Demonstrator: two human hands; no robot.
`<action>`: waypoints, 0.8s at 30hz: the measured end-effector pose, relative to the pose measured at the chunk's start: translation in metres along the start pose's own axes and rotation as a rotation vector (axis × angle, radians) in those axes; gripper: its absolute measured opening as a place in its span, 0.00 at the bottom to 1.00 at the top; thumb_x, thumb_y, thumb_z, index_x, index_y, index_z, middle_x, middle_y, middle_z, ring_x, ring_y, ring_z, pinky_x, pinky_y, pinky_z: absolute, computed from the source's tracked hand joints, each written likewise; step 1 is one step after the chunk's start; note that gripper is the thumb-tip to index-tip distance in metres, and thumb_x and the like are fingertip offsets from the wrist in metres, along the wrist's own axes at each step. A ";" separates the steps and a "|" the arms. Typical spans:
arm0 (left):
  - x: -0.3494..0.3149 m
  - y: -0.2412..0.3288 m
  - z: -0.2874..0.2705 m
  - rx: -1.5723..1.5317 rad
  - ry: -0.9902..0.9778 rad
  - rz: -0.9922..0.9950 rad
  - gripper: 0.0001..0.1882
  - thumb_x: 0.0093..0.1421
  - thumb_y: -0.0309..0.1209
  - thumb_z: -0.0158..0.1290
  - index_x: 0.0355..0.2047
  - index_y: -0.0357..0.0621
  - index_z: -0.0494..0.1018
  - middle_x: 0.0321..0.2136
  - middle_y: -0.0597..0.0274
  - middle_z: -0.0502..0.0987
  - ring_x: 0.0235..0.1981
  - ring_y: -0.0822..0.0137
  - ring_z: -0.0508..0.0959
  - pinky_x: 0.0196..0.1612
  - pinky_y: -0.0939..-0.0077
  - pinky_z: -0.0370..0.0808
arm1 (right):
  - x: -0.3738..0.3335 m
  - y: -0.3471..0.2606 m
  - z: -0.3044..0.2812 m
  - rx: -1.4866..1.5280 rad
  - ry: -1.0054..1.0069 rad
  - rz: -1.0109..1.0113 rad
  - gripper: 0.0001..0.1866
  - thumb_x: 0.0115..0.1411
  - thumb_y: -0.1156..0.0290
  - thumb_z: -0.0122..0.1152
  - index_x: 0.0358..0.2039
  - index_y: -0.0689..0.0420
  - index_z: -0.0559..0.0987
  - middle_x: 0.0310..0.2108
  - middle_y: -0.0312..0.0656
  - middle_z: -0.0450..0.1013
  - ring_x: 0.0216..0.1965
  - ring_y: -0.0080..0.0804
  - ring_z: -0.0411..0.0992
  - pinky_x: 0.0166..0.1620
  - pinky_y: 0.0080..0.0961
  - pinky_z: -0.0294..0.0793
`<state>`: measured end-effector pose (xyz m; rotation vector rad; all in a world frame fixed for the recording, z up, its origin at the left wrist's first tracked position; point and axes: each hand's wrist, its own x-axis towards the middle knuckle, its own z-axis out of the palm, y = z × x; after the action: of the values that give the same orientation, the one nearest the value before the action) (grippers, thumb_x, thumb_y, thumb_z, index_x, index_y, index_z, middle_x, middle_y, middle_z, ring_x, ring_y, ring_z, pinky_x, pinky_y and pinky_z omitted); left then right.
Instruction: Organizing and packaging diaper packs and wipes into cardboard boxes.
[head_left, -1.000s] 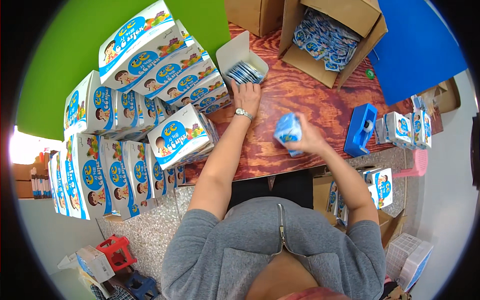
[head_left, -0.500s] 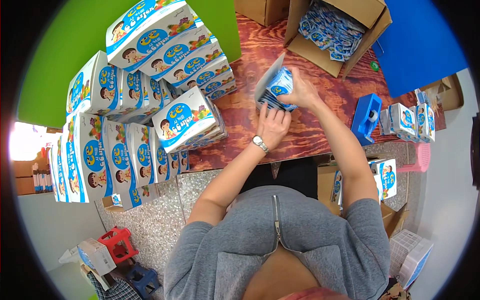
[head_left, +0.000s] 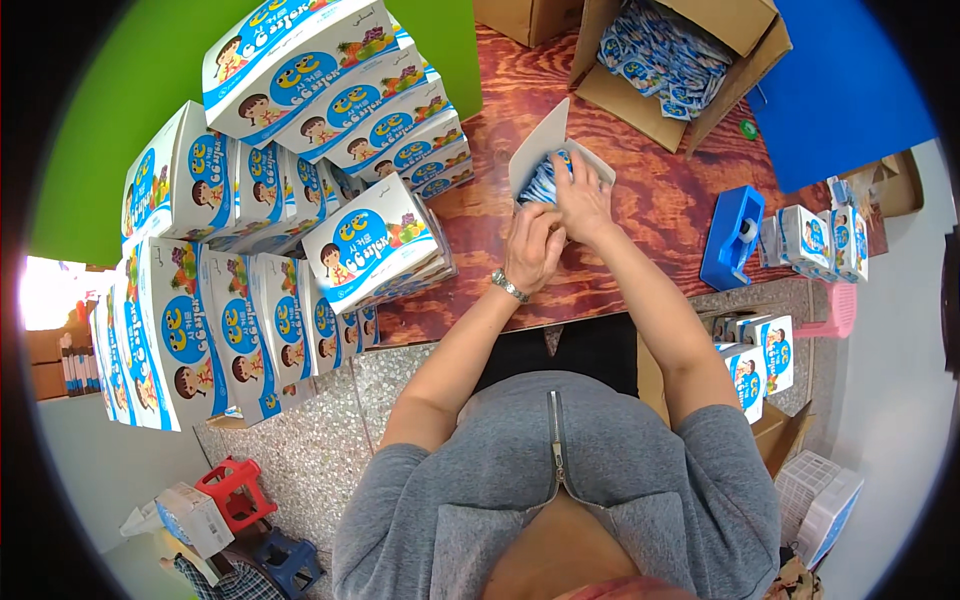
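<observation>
head view: both hands [head_left: 558, 225] closed around glossy blue packets [head_left: 546, 181] inside open white carton [head_left: 541, 147]

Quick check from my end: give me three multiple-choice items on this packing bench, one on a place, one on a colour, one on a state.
1. Where is the blue plastic tape dispenser?
A. right of the hands
B. on the stacked cartons
C. on the floor

2. What colour is the small plastic stool at lower left?
A. yellow
B. red
C. white

3. What state is the small white carton under the right hand?
A. taped shut
B. crushed flat
C. open, flap up

Answers: 1 A, it stands on the wooden table to their right. 2 B, its top is red. 3 C, blue sachets show inside; the left hand steadies it.
</observation>
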<state>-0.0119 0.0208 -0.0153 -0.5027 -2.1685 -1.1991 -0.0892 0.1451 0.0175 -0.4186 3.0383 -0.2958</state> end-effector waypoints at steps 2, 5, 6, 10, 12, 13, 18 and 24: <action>0.006 -0.004 0.002 0.027 0.005 0.075 0.19 0.54 0.27 0.58 0.47 0.37 0.72 0.49 0.46 0.72 0.50 0.48 0.73 0.53 0.54 0.71 | -0.001 0.008 0.000 0.125 -0.063 -0.032 0.51 0.51 0.59 0.69 0.71 0.46 0.51 0.73 0.54 0.40 0.72 0.56 0.44 0.65 0.65 0.50; 0.015 -0.011 0.006 0.082 -0.049 0.182 0.29 0.53 0.33 0.58 0.55 0.38 0.69 0.57 0.44 0.67 0.60 0.45 0.66 0.61 0.46 0.63 | 0.005 0.013 0.011 0.132 -0.092 -0.031 0.53 0.52 0.55 0.69 0.73 0.45 0.48 0.74 0.52 0.39 0.74 0.53 0.37 0.68 0.65 0.42; 0.020 -0.012 0.008 0.106 -0.110 0.216 0.34 0.55 0.36 0.57 0.61 0.40 0.66 0.62 0.44 0.63 0.65 0.43 0.61 0.65 0.42 0.57 | 0.006 0.016 0.024 0.132 -0.089 -0.027 0.53 0.52 0.55 0.69 0.73 0.45 0.48 0.74 0.52 0.39 0.74 0.53 0.37 0.68 0.65 0.42; 0.036 -0.014 0.013 0.149 -0.365 0.180 0.40 0.58 0.46 0.53 0.68 0.43 0.58 0.68 0.46 0.57 0.70 0.45 0.54 0.68 0.39 0.49 | 0.005 0.017 0.037 0.077 0.031 -0.088 0.47 0.59 0.47 0.56 0.73 0.46 0.47 0.74 0.51 0.37 0.74 0.53 0.35 0.68 0.65 0.38; 0.044 -0.015 0.019 0.160 -0.456 0.139 0.42 0.61 0.53 0.46 0.71 0.46 0.52 0.71 0.49 0.53 0.72 0.48 0.51 0.69 0.39 0.45 | 0.008 0.031 0.036 0.089 -0.028 -0.107 0.45 0.61 0.44 0.51 0.73 0.47 0.47 0.74 0.51 0.36 0.74 0.54 0.34 0.68 0.66 0.36; 0.050 -0.015 0.023 0.157 -0.455 0.149 0.42 0.61 0.53 0.46 0.71 0.46 0.52 0.71 0.49 0.53 0.72 0.48 0.51 0.69 0.39 0.45 | 0.013 0.046 0.037 0.118 -0.107 -0.181 0.43 0.63 0.44 0.47 0.73 0.49 0.48 0.74 0.51 0.37 0.74 0.54 0.34 0.69 0.63 0.36; 0.053 -0.024 0.034 0.197 -0.497 -0.008 0.44 0.60 0.57 0.47 0.71 0.47 0.52 0.70 0.50 0.54 0.71 0.48 0.52 0.69 0.37 0.43 | 0.015 0.073 0.005 0.552 -0.254 -0.384 0.31 0.65 0.62 0.50 0.68 0.52 0.61 0.72 0.52 0.49 0.72 0.51 0.46 0.71 0.40 0.49; 0.056 -0.016 0.044 0.344 -0.562 -0.035 0.44 0.61 0.60 0.46 0.70 0.48 0.53 0.69 0.47 0.54 0.71 0.47 0.52 0.69 0.37 0.43 | 0.000 0.085 -0.019 0.483 0.021 -0.383 0.27 0.65 0.66 0.50 0.64 0.60 0.66 0.64 0.53 0.63 0.65 0.52 0.61 0.65 0.39 0.62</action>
<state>-0.0773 0.0520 -0.0061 -0.7129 -2.7938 -0.7240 -0.1130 0.2292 0.0194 -0.9446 2.7431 -1.0238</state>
